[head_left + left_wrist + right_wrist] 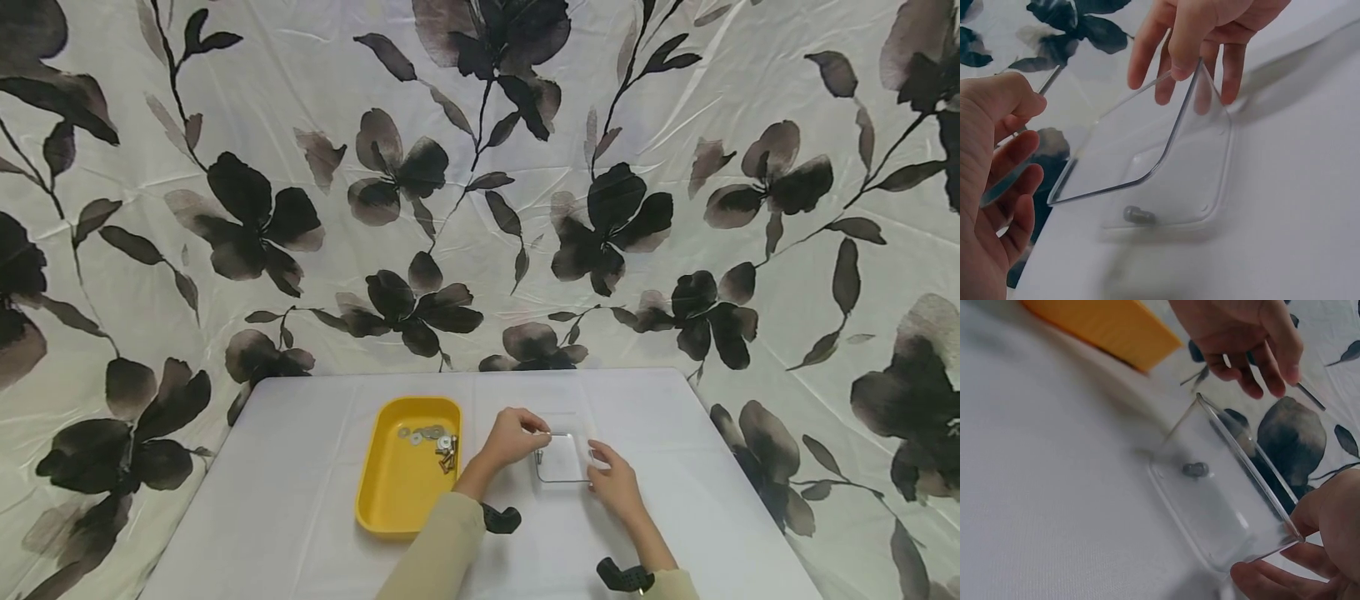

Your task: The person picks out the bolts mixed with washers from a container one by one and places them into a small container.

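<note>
My right hand (617, 483) grips the side of a clear plastic box (1210, 162), thumb at the rim and fingers round the outer wall. The box's open top faces up, with the white table below it. A small grey bolt-like piece (1195, 469) lies inside on the bottom. At the box's far left corner, my left hand (516, 435) pinches a thin grey rod (1311, 397) between thumb and index finger. The left hand's other fingers are loosely bent. Most of the rod is hidden by those fingers in the left wrist view.
Left of the box stands a yellow tray (367, 492) on the white table (300, 467). Several flat washers (416, 438) and several screws (447, 460) lie at its far right. A flowered cloth (517, 233) hangs behind the table.
</note>
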A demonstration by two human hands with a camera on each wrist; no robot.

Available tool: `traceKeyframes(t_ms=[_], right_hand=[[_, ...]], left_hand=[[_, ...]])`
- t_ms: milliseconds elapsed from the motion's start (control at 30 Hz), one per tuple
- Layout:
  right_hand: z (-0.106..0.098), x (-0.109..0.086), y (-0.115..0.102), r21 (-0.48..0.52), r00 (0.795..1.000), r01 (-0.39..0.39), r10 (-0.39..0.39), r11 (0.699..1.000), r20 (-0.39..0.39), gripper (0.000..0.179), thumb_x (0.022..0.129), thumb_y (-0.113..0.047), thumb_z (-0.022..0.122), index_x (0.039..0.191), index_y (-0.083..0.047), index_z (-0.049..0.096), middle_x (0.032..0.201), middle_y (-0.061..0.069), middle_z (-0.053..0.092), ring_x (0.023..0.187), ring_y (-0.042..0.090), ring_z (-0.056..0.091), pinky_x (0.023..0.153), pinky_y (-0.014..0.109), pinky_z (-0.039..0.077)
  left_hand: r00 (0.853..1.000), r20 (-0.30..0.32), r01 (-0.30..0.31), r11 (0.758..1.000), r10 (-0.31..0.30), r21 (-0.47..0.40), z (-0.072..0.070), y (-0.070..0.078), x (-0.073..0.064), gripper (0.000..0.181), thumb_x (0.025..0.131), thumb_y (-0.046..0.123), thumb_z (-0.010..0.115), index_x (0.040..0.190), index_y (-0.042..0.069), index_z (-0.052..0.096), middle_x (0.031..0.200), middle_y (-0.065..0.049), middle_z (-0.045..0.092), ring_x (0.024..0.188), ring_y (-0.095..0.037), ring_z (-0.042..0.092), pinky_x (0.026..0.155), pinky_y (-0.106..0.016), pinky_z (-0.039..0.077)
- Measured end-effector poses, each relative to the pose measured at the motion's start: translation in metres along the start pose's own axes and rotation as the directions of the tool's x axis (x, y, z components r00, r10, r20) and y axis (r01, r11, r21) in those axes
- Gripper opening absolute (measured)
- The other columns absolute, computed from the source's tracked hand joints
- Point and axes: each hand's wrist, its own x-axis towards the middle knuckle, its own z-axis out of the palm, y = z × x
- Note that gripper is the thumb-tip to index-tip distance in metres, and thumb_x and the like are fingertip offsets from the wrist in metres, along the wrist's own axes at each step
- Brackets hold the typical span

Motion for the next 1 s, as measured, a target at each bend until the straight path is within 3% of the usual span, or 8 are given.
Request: traceKeyframes(t_ms=[167,533,1000], right_hand=[[0.0,0.0,0.002,0.022,1.0,-0.009,0.009,1.0,0.0,0.05,0.086,0.004,0.056,0.135,0.0,0.052,0.126,0.031,0.055,0.092,0.035,0.067,0.063,0.028,0.056],[-0.001,0.002,0.006,0.107,1.0,0.001,-0.002,0.994,0.005,0.045,0.085,0.005,0.056,0.13,0.0,0.058,0.122,0.029,0.059,0.089,0.034,0.068,0.063,0.03,0.056],[-0.001,0.002,0.004,0.097,0.999,-0.023,0.02,0.995,0.028,0.046,0.087,0.002,0.056,0.133,-0.001,0.055,0.123,0.028,0.059,0.093,0.034,0.067,0.065,0.029,0.056]], left_hand=[[1.0,0.008,0.025,1.0,-0.025,0.008,0.007,0.002,0.002,0.005,0.078,0.02,0.077,0.082,0.016,0.077,0.082,0.009,0.064,0.081,-0.01,0.056,0.069,-0.027,0.048],[0.999,0.022,0.039,0.999,-0.039,0.016,0.018,0.003,0.008,0.004,0.077,0.018,0.078,0.081,0.018,0.077,0.084,0.01,0.064,0.085,-0.014,0.058,0.068,-0.027,0.048],[0.998,0.055,0.034,0.999,-0.034,0.001,0.028,0.005,0.006,0.004,0.079,0.018,0.079,0.082,0.017,0.078,0.083,0.011,0.065,0.083,-0.016,0.058,0.067,-0.027,0.047]])
